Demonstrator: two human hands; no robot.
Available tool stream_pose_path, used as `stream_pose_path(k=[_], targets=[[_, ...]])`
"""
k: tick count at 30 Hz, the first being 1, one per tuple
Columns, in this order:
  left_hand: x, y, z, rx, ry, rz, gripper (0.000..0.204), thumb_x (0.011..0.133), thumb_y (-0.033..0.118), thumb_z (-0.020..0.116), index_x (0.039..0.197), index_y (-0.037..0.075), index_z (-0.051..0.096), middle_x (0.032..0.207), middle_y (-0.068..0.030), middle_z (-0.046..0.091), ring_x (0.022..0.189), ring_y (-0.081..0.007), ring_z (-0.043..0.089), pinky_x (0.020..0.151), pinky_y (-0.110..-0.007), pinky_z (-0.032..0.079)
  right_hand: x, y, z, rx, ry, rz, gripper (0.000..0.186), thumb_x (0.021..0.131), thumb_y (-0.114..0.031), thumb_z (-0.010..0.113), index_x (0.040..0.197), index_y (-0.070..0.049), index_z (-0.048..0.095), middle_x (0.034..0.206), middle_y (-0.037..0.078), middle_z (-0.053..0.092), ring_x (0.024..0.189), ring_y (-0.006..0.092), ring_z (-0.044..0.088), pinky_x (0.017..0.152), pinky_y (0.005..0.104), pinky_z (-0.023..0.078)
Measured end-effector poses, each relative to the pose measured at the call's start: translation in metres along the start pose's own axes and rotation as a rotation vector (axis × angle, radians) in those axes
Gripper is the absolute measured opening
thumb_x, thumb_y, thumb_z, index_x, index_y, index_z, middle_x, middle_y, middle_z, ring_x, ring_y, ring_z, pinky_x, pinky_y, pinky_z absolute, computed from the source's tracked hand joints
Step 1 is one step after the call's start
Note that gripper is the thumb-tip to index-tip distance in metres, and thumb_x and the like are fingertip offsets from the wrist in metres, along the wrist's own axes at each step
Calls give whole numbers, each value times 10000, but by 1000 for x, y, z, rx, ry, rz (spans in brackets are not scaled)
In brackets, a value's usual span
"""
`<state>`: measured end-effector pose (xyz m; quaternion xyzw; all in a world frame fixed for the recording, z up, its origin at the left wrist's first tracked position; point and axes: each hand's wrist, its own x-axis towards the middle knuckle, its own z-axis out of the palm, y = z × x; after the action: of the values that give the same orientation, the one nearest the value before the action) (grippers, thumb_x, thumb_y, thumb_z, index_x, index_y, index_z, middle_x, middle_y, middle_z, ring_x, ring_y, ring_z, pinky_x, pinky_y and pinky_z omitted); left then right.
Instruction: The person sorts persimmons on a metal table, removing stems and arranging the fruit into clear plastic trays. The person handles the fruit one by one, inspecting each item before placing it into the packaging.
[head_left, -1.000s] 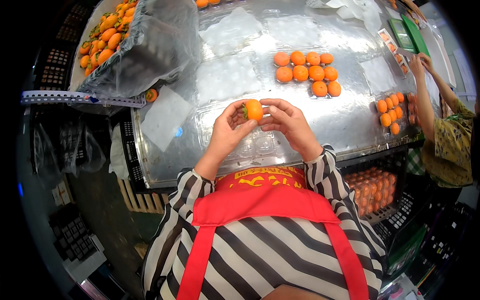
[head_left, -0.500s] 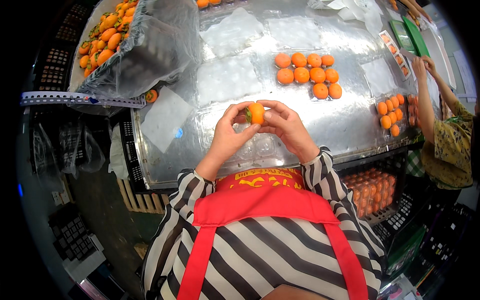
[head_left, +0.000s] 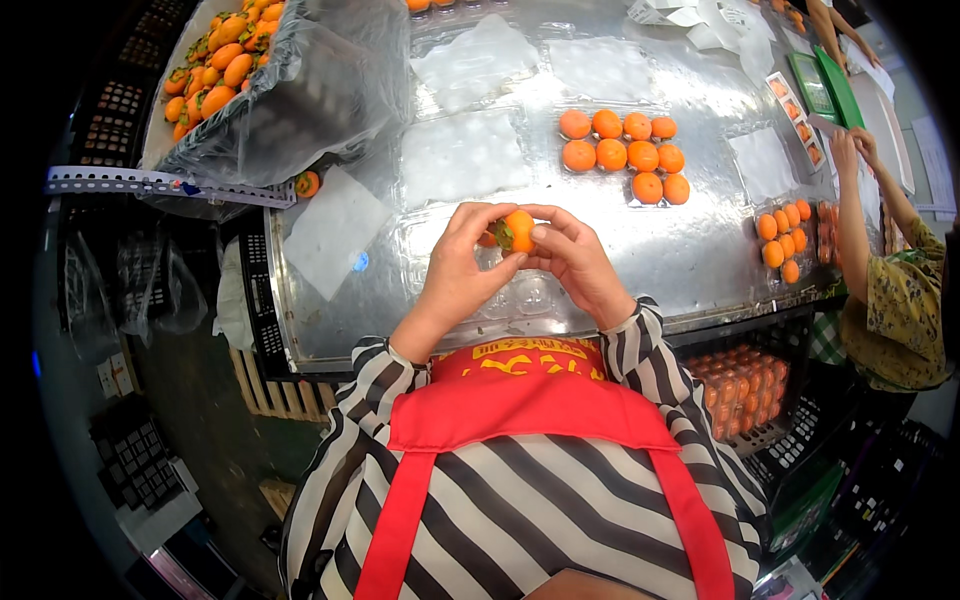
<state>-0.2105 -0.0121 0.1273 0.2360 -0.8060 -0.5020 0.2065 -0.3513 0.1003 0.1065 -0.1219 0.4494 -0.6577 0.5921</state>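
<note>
An orange persimmon (head_left: 520, 230) with a green leafy calyx is held between my two hands above the metal table. My left hand (head_left: 462, 262) closes on its calyx side, thumb below and fingers above. From the other side my right hand (head_left: 572, 262) grips it with thumb and fingertips. A bit of orange shows behind the left fingers, perhaps a second persimmon; I cannot tell. Under my hands lies a clear plastic tray (head_left: 528, 298) with round hollows, partly hidden. Beyond the right hand, several persimmons (head_left: 610, 154) sit in rows in a clear tray.
At upper left stands a plastic-lined crate (head_left: 330, 110) heaped with persimmons. One loose persimmon (head_left: 307, 184) lies beside it. White sheets (head_left: 465, 158) cover other trays on the metal table (head_left: 700, 250). At right, a co-worker's arms (head_left: 850, 190) reach over a filled tray (head_left: 783, 238).
The persimmon has turned between my fingers, so more of its green calyx faces up. An orange patch now shows behind the left fingers. The whole view has shifted slightly.
</note>
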Motion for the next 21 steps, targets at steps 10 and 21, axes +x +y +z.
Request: stream_pose_path(k=[10, 21], targets=[[0, 7, 1, 98, 10, 35, 486, 724, 16, 748, 1187, 60, 610, 1136, -101, 560, 1026, -223, 586, 876, -315, 495, -3, 4, 3, -113, 23, -92, 359, 952, -141, 539, 1265, 32, 547, 1167, 145, 614, 1021, 202, 641, 836, 326, 574], [-1, 7, 1, 100, 16, 49, 488, 725, 13, 746, 1192, 61, 611, 1133, -103, 554, 1024, -225, 586, 879, -313, 494, -5, 2, 2, -100, 2, -106, 365, 965, -137, 476, 1287, 27, 532, 1170, 143, 605, 1021, 198, 636, 841, 318, 568]])
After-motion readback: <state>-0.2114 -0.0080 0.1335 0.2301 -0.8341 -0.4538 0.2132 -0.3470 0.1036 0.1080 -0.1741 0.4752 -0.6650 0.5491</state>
